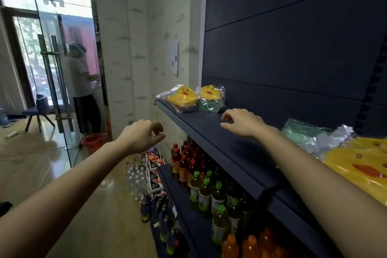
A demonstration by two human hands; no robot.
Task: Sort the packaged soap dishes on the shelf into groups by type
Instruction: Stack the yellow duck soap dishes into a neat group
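Sorting yet? asks my helper.

In between moves, I say. Both hands hold nothing. My right hand (243, 122) hangs low over the shelf (209, 132), palm down, fingers bent and a bit spread. My left hand (144, 136) is in the air, off the shelf's front edge. Its fingers are loosely curled with the thumb close to them, and nothing is pinched.

Where are the dishes? my helper asks.

Two small stacks sit side by side at the far end, I say. The left stack (182, 99) is a yellow duck dish on a purple one. The right stack (211, 99) is a yellow duck dish on a green one. Close to me, by my right arm, lie a green pack (301, 132), a crinkled bag (335, 138) and a big duck (360, 165). I think those near ones are not sorted yet.

So what comes next?

I think I must pick up one near pack and carry it to the stack of its kind. The bags look slippery, so I want to grip the dish inside, not just loose plastic. I must set it down softly too, or a stack could slide off the end. Bottles (201, 184) stand on the shelf below.
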